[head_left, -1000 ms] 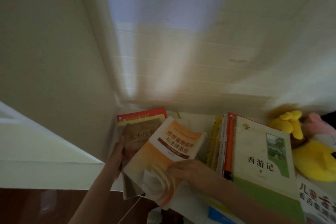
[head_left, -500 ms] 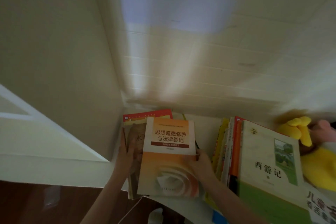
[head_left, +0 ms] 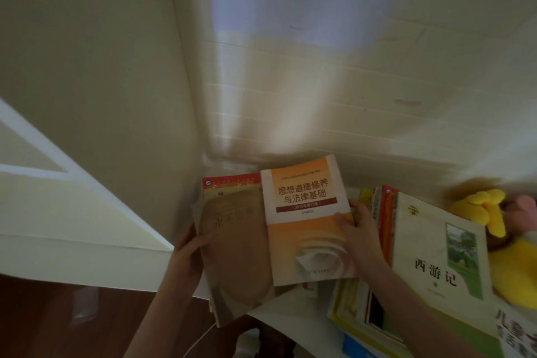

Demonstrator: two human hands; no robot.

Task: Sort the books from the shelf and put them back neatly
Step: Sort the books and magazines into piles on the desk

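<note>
Orange-and-white book, brown book, yellow plush toy.

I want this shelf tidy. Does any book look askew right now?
Yes: the brown book, held by the left hand, sits tilted and overhangs the front edge of the shelf, with the orange book overlapping it.

You have one view only: your head camera looks forward and down, close over the shelf, with books near and the wall far.
</note>
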